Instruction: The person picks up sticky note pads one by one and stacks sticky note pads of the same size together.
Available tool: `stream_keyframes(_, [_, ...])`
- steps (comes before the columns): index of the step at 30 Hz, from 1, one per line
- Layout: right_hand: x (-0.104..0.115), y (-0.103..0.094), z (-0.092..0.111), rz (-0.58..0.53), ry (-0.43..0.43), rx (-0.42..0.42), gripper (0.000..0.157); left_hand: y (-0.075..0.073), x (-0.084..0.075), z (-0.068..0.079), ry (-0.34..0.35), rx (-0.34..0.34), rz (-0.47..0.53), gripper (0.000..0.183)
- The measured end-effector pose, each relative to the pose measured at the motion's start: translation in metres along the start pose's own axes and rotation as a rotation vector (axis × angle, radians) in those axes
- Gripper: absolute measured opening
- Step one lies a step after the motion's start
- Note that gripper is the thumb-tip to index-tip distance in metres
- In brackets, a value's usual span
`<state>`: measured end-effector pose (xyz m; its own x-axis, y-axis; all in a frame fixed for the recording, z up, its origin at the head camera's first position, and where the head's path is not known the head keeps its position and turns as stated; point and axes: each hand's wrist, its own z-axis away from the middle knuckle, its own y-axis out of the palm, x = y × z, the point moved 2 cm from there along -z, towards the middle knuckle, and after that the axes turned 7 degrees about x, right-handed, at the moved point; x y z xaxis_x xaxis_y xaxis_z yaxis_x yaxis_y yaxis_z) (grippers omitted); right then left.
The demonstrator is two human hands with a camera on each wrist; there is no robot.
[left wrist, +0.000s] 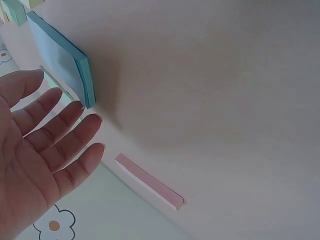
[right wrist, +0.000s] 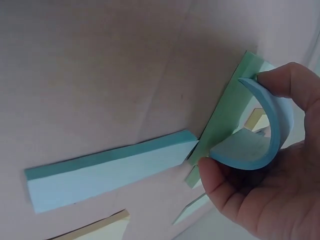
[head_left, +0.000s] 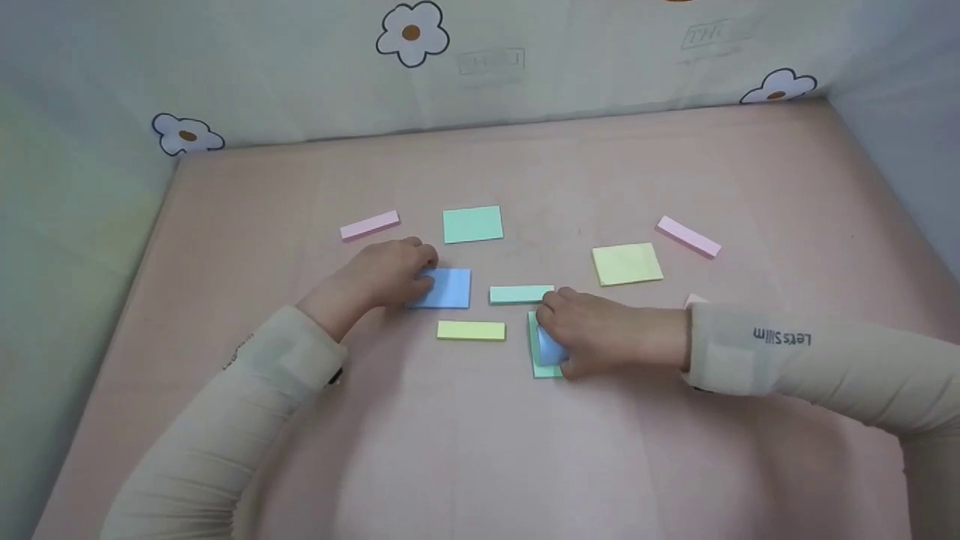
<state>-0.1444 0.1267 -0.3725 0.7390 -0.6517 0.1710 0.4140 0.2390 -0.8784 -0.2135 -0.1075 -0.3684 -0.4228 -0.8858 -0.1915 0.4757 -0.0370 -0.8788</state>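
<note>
Long off-white sleeves, both arms: left sleeve (head_left: 202, 442) at 8 o'clock, right sleeve (head_left: 847, 375) toward 4. Fabric creased, gathered in folds higher up. Wide cuffs at wrists. Right cuff (head_left: 720, 337) has paler boxy patch; dark lettering (head_left: 782, 337) at its 3 o'clock, starts "Let's", rest unclear. Left sleeve lettering (head_left: 238, 351) at its 12 o'clock, too slanted to read. Small black piece (head_left: 335, 376) peeks out at left cuff's (head_left: 307, 337) 4 o'clock. Hands bare.
</note>
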Motion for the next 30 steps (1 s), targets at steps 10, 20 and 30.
stream_keyframes(10, [0.0021,-0.0014,0.0040,0.076,-0.018,-0.062,0.067,-0.0003,0.0012,0.0011,0.022,-0.001,-0.029,0.031])
stream_keyframes(20, [0.0079,-0.0025,0.0089,0.124,-0.003,0.001,0.077,-0.0010,0.0026,0.0014,0.010,0.016,-0.016,0.032])
stream_keyframes(30, [0.0068,-0.0009,0.0057,0.126,0.010,0.034,0.074,0.0011,0.0022,0.0008,0.012,0.023,0.000,0.032])
